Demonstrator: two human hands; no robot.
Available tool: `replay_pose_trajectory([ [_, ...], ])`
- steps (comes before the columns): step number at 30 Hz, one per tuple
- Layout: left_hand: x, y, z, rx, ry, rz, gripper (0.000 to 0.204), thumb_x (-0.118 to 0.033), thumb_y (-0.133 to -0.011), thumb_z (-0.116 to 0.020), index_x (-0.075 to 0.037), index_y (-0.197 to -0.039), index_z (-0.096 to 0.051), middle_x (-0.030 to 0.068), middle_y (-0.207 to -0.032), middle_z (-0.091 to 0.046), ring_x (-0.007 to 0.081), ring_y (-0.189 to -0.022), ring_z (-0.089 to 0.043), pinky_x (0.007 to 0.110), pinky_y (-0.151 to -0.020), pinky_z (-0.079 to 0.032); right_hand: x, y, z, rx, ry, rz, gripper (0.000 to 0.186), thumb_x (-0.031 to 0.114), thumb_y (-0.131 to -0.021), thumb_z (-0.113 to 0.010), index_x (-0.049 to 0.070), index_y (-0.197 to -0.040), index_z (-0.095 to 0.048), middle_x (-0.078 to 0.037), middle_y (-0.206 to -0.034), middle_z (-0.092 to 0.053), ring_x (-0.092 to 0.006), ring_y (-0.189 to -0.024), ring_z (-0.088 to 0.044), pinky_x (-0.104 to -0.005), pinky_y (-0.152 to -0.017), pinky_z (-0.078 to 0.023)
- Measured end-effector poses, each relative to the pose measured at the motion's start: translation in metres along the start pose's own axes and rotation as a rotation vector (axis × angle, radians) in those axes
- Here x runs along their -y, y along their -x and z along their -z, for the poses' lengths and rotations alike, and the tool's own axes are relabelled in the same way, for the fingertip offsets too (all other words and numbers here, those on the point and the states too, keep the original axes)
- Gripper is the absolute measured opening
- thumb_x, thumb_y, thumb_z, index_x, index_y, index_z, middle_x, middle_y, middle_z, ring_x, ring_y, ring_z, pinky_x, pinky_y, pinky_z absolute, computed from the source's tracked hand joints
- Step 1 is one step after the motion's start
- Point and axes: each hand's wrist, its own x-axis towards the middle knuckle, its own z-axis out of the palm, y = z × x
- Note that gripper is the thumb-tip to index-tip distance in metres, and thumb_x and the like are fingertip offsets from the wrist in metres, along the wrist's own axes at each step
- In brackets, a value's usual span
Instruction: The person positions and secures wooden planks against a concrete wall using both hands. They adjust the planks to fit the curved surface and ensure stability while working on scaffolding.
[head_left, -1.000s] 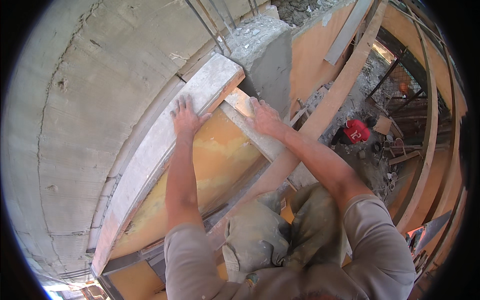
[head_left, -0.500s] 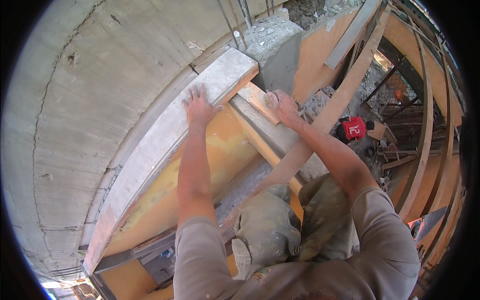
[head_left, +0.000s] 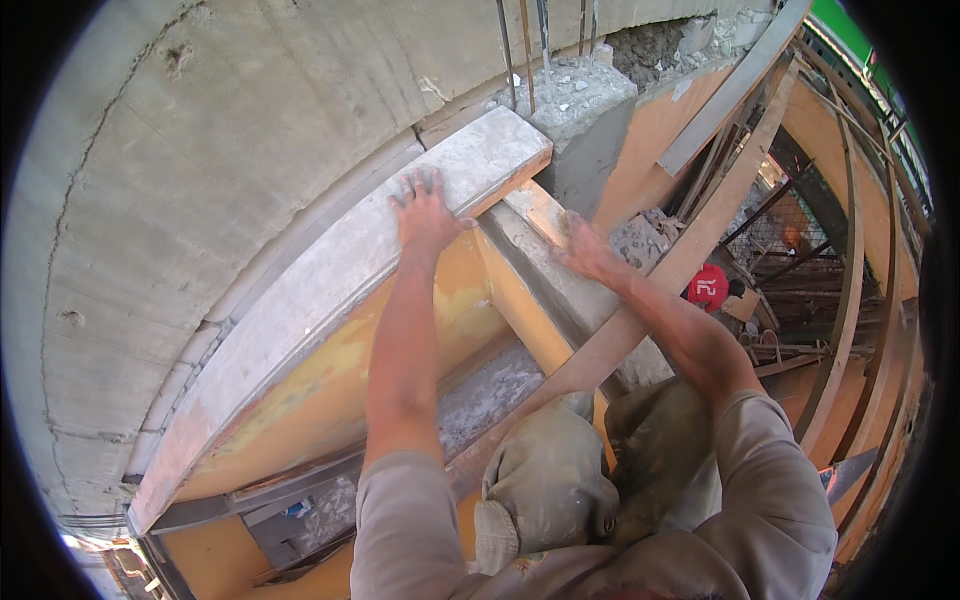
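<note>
"The hands?"
"Left hand point(head_left: 425, 215) spread on the long whitish board point(head_left: 330, 245); right hand point(head_left: 588, 248) touching a short wooden piece point(head_left: 535, 210) beside the board's end, its grip unclear."
"Beyond?"
"A person in red point(head_left: 708, 286), partly hidden by the right forearm point(head_left: 695, 340)."

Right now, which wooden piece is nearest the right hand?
The short, pale wooden piece touching the right hand; the long diagonal plank and the boards at far right lie farther away.

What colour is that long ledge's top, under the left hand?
The long ledge is mostly greyish white on top, clearest in the head view.
</note>
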Motion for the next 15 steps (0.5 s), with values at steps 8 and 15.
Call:
replay_pose_trajectory([
  [8, -0.002, 0.008, -0.004, -0.002, -0.015, 0.007, 0.116, -0.062, -0.069, -0.08, -0.017, -0.158, -0.023, 0.0159, -0.165, -0.019, 0.0341, -0.152, -0.017, 0.059, -0.12, -0.02, -0.002, 0.008, -0.011, -0.027, 0.032, 0.036, 0.07, 0.037, -0.081, -0.069, -0.009, -0.128, -0.043, -0.029, -0.113, -0.064, -0.0446, -0.104, -0.064, -0.0496, -0.094, -0.051],
  [15, -0.003, -0.004, 0.001, -0.054, -0.018, -0.006, 0.118, -0.065, -0.067, -0.08, -0.017, -0.158, -0.023, 0.0161, -0.165, -0.019, 0.0334, -0.153, -0.016, 0.058, -0.12, -0.02, 0.005, 0.005, -0.009, -0.086, 0.041, -0.014, 0.087, 0.05, -0.087, -0.066, -0.009, -0.143, -0.033, -0.028, -0.127, -0.058, -0.0419, -0.119, -0.058, -0.0497, -0.097, -0.05],
])
